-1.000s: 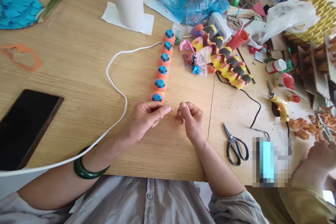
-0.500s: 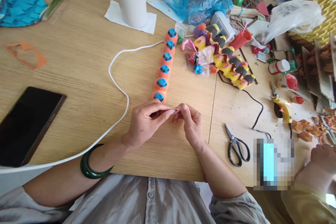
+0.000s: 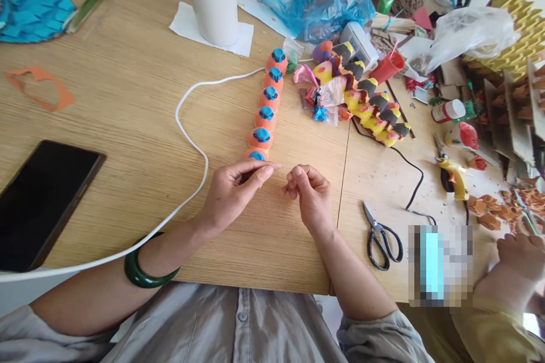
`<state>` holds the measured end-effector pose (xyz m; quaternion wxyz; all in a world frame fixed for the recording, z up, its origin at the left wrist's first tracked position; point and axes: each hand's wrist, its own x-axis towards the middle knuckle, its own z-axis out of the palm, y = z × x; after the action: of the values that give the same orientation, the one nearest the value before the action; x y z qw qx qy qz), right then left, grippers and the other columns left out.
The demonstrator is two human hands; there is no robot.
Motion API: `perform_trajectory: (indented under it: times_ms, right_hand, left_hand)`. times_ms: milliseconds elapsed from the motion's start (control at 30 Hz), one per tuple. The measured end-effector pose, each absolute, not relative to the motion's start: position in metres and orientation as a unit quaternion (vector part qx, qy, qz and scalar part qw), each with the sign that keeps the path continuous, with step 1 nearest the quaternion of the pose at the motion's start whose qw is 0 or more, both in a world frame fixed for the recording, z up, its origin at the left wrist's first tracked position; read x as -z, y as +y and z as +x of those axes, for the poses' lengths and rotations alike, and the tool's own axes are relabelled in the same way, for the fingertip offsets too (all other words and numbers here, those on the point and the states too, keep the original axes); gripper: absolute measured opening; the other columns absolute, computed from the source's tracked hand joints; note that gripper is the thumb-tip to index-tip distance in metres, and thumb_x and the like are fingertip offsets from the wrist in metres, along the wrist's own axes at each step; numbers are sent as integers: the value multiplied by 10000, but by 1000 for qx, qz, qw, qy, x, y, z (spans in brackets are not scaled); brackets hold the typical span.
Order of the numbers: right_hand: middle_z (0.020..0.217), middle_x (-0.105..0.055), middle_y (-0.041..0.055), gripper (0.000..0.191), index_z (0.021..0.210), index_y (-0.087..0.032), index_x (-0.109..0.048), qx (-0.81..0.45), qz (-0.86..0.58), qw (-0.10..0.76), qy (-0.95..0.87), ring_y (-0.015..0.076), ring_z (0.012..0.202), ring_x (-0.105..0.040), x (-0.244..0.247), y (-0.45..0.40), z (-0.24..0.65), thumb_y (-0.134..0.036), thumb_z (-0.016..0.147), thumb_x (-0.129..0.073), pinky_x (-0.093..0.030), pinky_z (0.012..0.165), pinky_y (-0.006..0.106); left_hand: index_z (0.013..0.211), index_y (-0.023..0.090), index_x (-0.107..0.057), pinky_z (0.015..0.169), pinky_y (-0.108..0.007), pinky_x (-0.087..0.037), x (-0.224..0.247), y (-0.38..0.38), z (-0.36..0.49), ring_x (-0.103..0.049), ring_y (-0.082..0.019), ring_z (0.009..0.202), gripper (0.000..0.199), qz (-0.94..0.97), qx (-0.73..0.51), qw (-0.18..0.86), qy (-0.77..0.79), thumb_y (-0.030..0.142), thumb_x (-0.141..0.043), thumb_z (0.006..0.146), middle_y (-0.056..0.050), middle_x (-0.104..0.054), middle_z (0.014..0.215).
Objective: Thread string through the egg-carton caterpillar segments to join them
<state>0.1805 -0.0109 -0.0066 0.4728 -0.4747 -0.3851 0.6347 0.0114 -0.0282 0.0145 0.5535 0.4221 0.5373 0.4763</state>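
Observation:
My left hand point(image 3: 233, 191) is closed, its thumb pressed against the fingers. Whatever may be between them is too small or hidden to make out. Just beyond it lies a strip of orange egg-carton bumps point(image 3: 266, 120), each topped with a blue patch bearing dark marks. The near end of the strip is partly covered by this hand. To the right, a small gap away, my right hand point(image 3: 314, 197) has its thumb against a curled index finger, with the other fingers bent. I cannot make out anything in that pinch.
A phone point(image 3: 45, 201) and white cable point(image 3: 187, 178) lie left. A white bottle point(image 3: 213, 3) stands behind. On the right are scissors point(image 3: 378, 238), a painted carton strip point(image 3: 374, 103), a yellow-handled tool point(image 3: 456, 176) and a co-worker's hand point(image 3: 517, 261). Orange scraps point(image 3: 496, 210) lie near that hand.
My hands have moved apart; their fingertips met before and now a gap shows between them. My left hand shifted slightly left.

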Motion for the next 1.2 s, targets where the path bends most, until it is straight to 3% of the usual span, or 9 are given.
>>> perform_trajectory:
  times_ms: [233, 767, 933, 1100, 1200]
  right_hand:
    - [573, -524, -70, 383, 712, -216, -652, -628, -499, 454, -389, 77, 490, -473, 7, -10, 180, -553, 827, -796, -547, 562, 253]
    - [536, -497, -68, 431, 676, -213, -634, -634, -503, 416, -415, 86, 494, -550, 8, -9, 180, -586, 852, -755, -441, 494, 233]
    - [562, -533, -59, 445, 657, -216, -632, -633, -509, 418, -407, 92, 506, -558, 6, -9, 179, -604, 804, -792, -476, 521, 246]
    - [548, -528, -49, 510, 635, -209, -616, -627, -518, 411, -412, 97, 496, -582, 6, -10, 178, -667, 824, -737, -358, 464, 236]
    - [542, -533, -48, 512, 613, -209, -590, -623, -513, 411, -424, 94, 504, -569, 6, -12, 177, -644, 836, -741, -349, 484, 240]
  left_hand:
    - [970, 211, -833, 474, -240, -258, -9, -28, 11, -318, -80, 517, 263, 406, -470, 567, 540, 443, -718, 924, 53, -417, 574]
    - [915, 206, -830, 500, -232, -309, -14, -28, 12, -366, -90, 542, 232, 419, -471, 558, 539, 408, -716, 910, 47, -445, 568]
    - [931, 230, -844, 518, -245, -334, -18, -27, 12, -383, -109, 539, 194, 417, -460, 554, 555, 362, -704, 906, 50, -400, 527]
    - [1000, 215, -836, 554, -238, -376, -18, -26, 14, -454, -110, 584, 226, 434, -441, 567, 544, 374, -763, 857, 40, -498, 600]
    - [1024, 194, -827, 583, -230, -405, -14, -27, 16, -487, -103, 623, 272, 474, -435, 552, 531, 365, -825, 812, 28, -577, 684]
